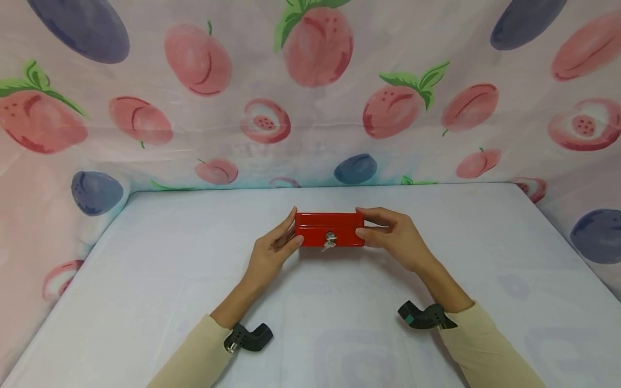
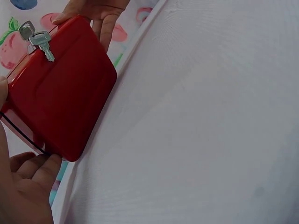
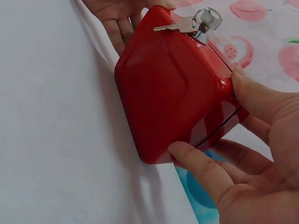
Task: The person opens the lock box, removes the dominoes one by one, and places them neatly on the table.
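A red cash box (image 1: 315,236) with rounded corners is between the two hands, its lock side facing the wearer. A key sits in its lock and a second key (image 2: 43,41) dangles from it. My left hand (image 1: 268,253) grips the box's left end, with the thumb at the front and the fingers toward the back. At the right end, my right hand (image 1: 399,240) holds it the same way. The right wrist view shows the seam along the box's side, with the lid closed. Whether the box touches the table is hard to tell.
A white cloth covers the table (image 1: 170,242). Behind and beside it hangs a fruit-print curtain (image 1: 301,156). Black curved devices (image 1: 249,338) are strapped at both wrists, over beige sleeves.
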Available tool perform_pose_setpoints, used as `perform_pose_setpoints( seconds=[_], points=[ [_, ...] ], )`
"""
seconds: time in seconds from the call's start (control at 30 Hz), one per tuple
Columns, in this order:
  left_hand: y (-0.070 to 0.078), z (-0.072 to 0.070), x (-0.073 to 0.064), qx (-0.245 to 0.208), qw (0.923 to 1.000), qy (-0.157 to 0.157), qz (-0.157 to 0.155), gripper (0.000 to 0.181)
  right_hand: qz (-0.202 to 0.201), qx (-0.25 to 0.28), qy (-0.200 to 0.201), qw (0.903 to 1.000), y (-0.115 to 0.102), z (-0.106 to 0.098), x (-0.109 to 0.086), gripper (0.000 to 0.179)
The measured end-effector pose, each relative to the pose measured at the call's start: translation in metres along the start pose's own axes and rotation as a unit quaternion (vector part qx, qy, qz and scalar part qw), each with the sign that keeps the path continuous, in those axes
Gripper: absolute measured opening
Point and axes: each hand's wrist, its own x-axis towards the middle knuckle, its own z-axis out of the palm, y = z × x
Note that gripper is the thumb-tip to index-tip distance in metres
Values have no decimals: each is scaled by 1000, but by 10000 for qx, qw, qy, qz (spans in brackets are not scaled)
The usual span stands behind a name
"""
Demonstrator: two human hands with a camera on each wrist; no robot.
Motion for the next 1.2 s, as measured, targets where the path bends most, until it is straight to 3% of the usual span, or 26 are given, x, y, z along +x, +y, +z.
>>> perform_pose_setpoints(
  seconds=[0.17, 0.33, 0.6, 0.7, 0.83, 0.9, 1.2],
  points=[
    [-1, 0, -1, 98, 9999, 38, -80, 56, -27, 98, 51, 9999, 3, -1, 0, 46],
    [-2, -2, -1, -98, 9999, 91, -31, 55, -64, 47, 254, 9996, 3, 1, -2, 49],
    [-8, -3, -2, -469, 9987, 208, -43, 53, -304, -22, 331, 9990, -16, 6, -9, 48],
    [-15, -3, -1, -645, 9975, 274, 53, 52, -312, -122, 376, 9987, -7, 5, -6, 47],
    [-12, -3, -1, -662, 9971, 378, 78, 50, -375, -261, 401, 9981, 9, 3, -1, 47],
    [-6, -2, -2, -654, 9969, 427, 73, 48, -427, -301, 419, 9978, 11, 3, 0, 46],
    [-8, -1, -2, -866, 9938, 576, 380, 43, -598, -130, 359, 9975, 15, 5, -2, 46]
  ],
)
